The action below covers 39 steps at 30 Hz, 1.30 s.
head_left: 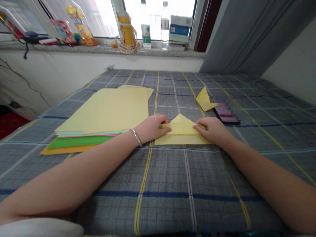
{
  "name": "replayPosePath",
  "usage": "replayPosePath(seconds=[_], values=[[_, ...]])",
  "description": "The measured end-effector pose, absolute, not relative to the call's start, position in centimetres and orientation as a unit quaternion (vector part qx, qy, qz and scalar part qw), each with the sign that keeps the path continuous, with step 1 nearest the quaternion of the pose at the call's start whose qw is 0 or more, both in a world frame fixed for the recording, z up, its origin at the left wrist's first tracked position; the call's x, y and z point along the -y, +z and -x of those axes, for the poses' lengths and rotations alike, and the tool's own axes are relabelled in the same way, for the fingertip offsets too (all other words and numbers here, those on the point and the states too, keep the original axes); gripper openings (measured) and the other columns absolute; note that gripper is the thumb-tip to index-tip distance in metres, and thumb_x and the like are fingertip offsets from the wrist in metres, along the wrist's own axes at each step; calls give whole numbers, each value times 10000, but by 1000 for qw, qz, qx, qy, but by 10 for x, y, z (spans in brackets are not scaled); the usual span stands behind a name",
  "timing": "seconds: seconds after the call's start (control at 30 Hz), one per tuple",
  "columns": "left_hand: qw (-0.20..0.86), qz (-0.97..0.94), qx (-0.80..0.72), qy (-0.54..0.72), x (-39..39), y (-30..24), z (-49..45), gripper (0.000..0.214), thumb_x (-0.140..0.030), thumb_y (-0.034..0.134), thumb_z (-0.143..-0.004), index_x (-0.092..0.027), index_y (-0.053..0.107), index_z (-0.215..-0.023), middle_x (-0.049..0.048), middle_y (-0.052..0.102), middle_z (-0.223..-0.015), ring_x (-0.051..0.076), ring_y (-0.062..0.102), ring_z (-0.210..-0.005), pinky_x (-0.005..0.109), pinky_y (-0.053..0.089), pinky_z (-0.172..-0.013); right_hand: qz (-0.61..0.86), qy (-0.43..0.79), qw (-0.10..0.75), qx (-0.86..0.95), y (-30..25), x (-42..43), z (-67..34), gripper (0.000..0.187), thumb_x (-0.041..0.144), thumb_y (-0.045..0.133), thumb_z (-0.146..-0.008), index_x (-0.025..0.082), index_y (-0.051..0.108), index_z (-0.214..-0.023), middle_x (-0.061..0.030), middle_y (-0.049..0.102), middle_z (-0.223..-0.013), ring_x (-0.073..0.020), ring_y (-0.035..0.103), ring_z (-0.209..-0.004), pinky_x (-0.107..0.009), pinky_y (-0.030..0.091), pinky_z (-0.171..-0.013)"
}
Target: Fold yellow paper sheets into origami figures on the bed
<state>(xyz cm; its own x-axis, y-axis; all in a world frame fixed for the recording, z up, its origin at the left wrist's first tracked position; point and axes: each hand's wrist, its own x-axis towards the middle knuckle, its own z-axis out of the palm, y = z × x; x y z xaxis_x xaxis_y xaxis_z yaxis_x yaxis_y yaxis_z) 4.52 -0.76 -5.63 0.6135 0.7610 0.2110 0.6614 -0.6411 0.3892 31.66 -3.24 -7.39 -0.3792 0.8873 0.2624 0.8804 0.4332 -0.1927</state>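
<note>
A sheet of pale yellow paper [181,131] lies folded into a peaked triangle on a grey plaid bed cover [168,184]. My left hand [153,128], with a silver bangle [136,137] on its wrist, grips the paper's left side. My right hand [213,130] holds the right side, its fingertips on the folded flap. Both hands hide the ends of the fold. Left of my left hand sits a stack of coloured paper sheets [103,112], yellow on top, with green and orange below. A smaller folded yellow paper piece [203,100] lies beyond my right hand.
A phone [225,115] with a pixelated upper part lies right of the small folded piece. Bottles and boxes [179,29] stand along a stone windowsill [103,49] behind the bed. A grey curtain [237,36] hangs at the right. A white cushion [39,228] shows at bottom left.
</note>
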Motion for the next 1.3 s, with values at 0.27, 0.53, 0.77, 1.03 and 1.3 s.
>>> replayPosePath(seconds=[0.27, 0.53, 0.77, 1.03, 1.3], values=[[91, -903, -388, 159, 6, -65, -47, 148, -299, 564, -858, -163, 563, -798, 41, 608, -856, 170, 578, -778, 291, 450, -714, 539, -39, 120, 833, -74, 33, -311, 269, 385, 485, -902, 180, 645, -833, -77, 691, -879, -229, 597, -830, -346, 404, -735], [-24, -913, -377, 154, 14, -67, -52, 173, -220, 555, -867, -160, 586, -1028, 60, 670, -968, 208, 630, -856, 327, 490, -752, 550, -35, 118, 826, -77, 33, -309, 220, 373, 510, -892, 187, 606, -825, -67, 665, -874, -226, 585, -849, -338, 408, -726], [-48, -972, -192, 123, 22, -70, -58, 314, -237, 397, -986, -213, 546, -1262, 33, 564, -1354, 231, 341, -1395, 476, 172, -1180, 548, -42, 127, 826, -77, 34, -309, 211, 368, 502, -896, 196, 604, -830, -64, 669, -869, -223, 589, -836, -336, 413, -710], [76, -982, -169, 24, 20, -70, -60, 510, -372, 313, -1001, -221, 286, -1488, 16, 278, -1554, 197, 200, -1458, 403, 151, -1198, 584, 40, 160, 795, -72, 30, -316, 238, 389, 510, -864, 202, 647, -807, -55, 682, -849, -207, 602, -789, -322, 414, -677], [73, -983, -165, 36, 20, -70, -60, 510, -390, 316, -998, -242, 293, -1486, 23, 289, -1550, 209, 227, -1450, 414, 179, -1188, 656, 323, 101, 674, -53, 28, -356, 333, 534, 558, -794, 206, 561, -732, 2, 570, -590, -121, 478, -496, -265, 354, -475]])
